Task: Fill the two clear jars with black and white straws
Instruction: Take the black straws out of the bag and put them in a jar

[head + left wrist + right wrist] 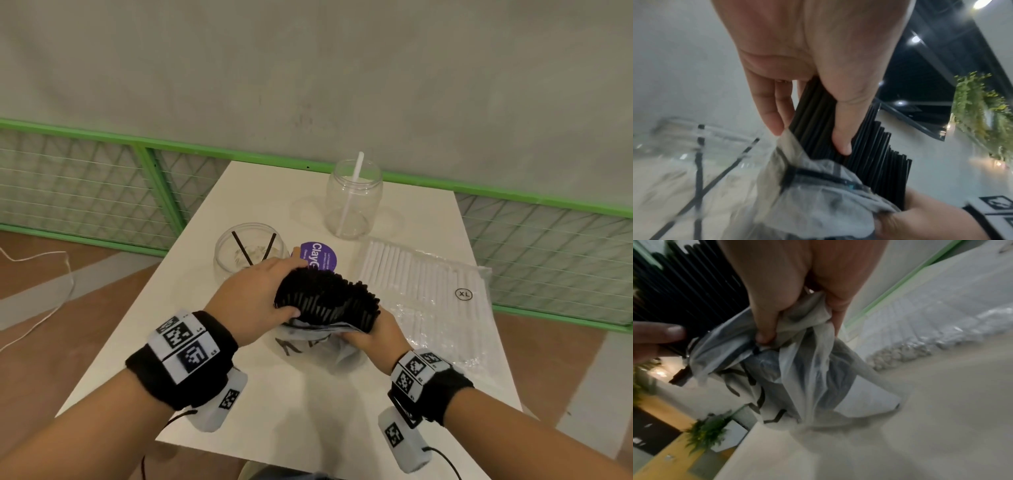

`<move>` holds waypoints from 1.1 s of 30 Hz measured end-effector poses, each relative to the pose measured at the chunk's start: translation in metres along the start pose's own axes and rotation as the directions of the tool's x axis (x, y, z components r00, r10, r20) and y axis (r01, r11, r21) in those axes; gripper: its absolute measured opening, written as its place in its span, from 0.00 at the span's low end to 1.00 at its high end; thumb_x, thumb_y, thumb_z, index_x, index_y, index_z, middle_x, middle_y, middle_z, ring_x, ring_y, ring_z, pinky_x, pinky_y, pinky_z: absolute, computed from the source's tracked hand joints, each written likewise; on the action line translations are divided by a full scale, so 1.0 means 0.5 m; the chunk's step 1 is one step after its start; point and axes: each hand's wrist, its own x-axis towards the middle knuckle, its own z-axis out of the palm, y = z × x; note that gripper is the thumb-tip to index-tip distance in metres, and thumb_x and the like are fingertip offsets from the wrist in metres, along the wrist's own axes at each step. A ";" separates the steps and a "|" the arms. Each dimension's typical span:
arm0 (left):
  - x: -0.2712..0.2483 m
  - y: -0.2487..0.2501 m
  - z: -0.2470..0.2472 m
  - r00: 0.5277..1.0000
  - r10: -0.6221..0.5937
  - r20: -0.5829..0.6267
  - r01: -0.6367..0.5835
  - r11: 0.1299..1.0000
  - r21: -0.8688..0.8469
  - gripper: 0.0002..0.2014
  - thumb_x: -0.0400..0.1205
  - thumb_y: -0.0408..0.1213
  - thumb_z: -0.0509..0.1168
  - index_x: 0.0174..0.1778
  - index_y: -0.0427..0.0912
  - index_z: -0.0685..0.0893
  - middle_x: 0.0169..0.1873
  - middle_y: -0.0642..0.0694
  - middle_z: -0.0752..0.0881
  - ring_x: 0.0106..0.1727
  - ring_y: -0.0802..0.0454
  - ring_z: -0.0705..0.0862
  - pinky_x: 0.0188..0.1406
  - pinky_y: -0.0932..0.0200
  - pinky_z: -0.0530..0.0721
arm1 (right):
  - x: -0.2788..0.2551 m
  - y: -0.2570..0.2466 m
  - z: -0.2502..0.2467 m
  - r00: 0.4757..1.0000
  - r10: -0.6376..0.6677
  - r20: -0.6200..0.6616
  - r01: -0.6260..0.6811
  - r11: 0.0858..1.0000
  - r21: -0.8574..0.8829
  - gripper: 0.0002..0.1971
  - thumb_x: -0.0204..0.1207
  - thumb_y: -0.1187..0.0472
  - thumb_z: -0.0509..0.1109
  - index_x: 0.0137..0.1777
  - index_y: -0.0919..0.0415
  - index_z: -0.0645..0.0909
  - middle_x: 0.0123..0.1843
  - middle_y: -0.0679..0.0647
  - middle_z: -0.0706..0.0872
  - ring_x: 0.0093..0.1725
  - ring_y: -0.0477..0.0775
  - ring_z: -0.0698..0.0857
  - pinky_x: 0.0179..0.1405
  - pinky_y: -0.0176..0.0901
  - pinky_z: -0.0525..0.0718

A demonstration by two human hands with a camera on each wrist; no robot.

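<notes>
Right hand (pixel 797 293) bunches bag (pixel 807 369); head view: left hand (pixel 253 294) grips black straws (pixel 329 298).

light: even, soft indoor | shadows: faint | wrist views: motion-blurred | edges: wide-angle bend

- The right hand (pixel 797 288) comes down from the top of the frame, its fingers (pixel 764 335) bunching the crumpled clear plastic bag (pixel 797 369).
- A bundle of black straws (pixel 694 288) fills the upper left, rising out of the bag.
- The left hand's thumb (pixel 663 334) presses the straws at the left edge.
- The bag's lower end touches the pale counter (pixel 920 434).
- At the right, blurred, lies a clear pack of white straws (pixel 931 337).
</notes>
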 end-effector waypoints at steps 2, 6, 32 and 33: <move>0.002 -0.015 0.024 0.992 -0.056 0.113 0.060 0.998 -0.031 0.37 0.73 0.47 0.73 0.75 0.60 0.61 0.69 0.52 0.76 0.66 0.51 0.77 0.62 0.51 0.79 | 0.001 0.018 0.006 0.998 0.056 0.041 -0.054 0.997 -0.051 0.19 0.68 0.55 0.80 0.59 0.52 0.82 0.52 0.43 0.88 0.53 0.37 0.85 0.56 0.38 0.82; 0.006 -0.032 0.035 0.979 -0.070 0.190 0.074 0.997 -0.017 0.55 0.65 0.57 0.76 0.80 0.59 0.46 0.76 0.51 0.67 0.74 0.49 0.70 0.69 0.48 0.75 | 0.010 0.026 0.001 0.994 0.086 0.070 -0.080 0.994 -0.077 0.22 0.64 0.55 0.82 0.58 0.47 0.82 0.51 0.41 0.87 0.54 0.36 0.84 0.56 0.35 0.80; -0.017 -0.035 0.011 0.997 -0.075 0.004 0.075 0.992 -0.104 0.32 0.71 0.50 0.73 0.72 0.61 0.70 0.64 0.54 0.78 0.61 0.54 0.79 0.58 0.56 0.80 | 0.044 -0.042 0.041 0.997 0.078 0.006 -0.078 0.996 0.041 0.28 0.57 0.63 0.86 0.53 0.46 0.78 0.49 0.41 0.86 0.53 0.37 0.83 0.51 0.34 0.81; -0.026 -0.042 -0.001 0.996 -0.085 0.000 0.084 0.993 -0.079 0.32 0.71 0.50 0.73 0.71 0.61 0.70 0.64 0.54 0.78 0.60 0.54 0.80 0.58 0.54 0.81 | 0.050 -0.051 0.050 0.998 0.062 0.014 -0.062 0.997 0.037 0.27 0.56 0.62 0.86 0.52 0.47 0.78 0.49 0.41 0.86 0.52 0.37 0.84 0.51 0.35 0.82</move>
